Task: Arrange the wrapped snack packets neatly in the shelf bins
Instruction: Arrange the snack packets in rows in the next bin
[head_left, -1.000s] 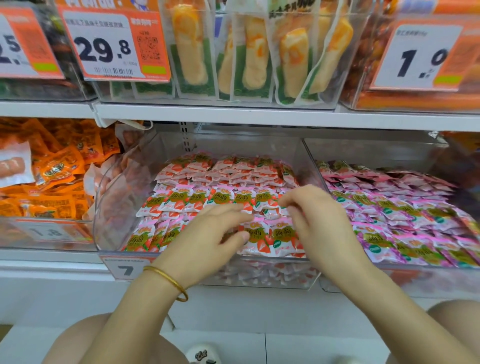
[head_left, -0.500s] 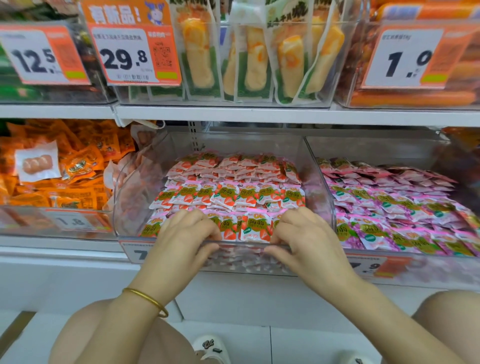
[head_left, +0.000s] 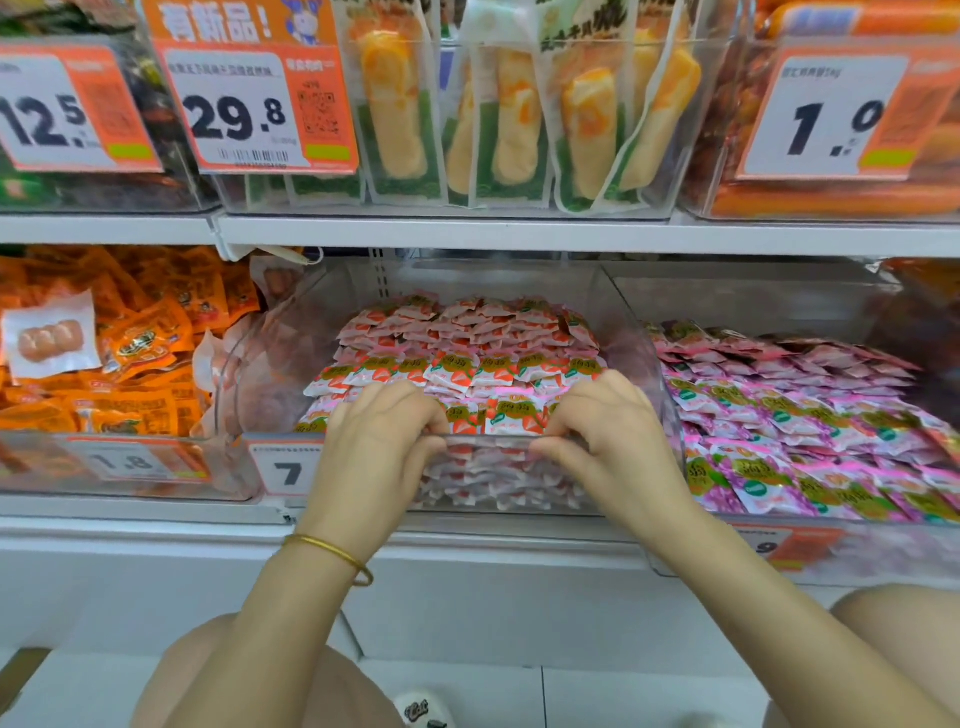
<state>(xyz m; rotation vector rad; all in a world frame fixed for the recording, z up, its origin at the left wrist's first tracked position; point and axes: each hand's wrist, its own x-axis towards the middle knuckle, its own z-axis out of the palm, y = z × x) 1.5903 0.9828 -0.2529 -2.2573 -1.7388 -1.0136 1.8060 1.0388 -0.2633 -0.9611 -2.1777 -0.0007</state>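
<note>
A clear plastic bin (head_left: 280, 358) on the lower shelf holds rows of small red-and-white wrapped snack packets (head_left: 467, 353). Both hands hook over the bin's front rim. My left hand (head_left: 374, 447) grips the rim at its left part, fingers curled inside over the front packets. My right hand (head_left: 613, 441) grips the rim toward the right, fingers curled the same way. The front row of packets is partly hidden behind the fingers.
A bin of pink-and-green packets (head_left: 789, 415) stands to the right, a bin of orange packets (head_left: 130, 364) to the left. Above, the upper shelf (head_left: 519, 234) carries bins with price tags. My knees and the white floor lie below.
Both hands came down from over the packets to the bin's front rim and curled round it. The view has shifted slightly right and closer.
</note>
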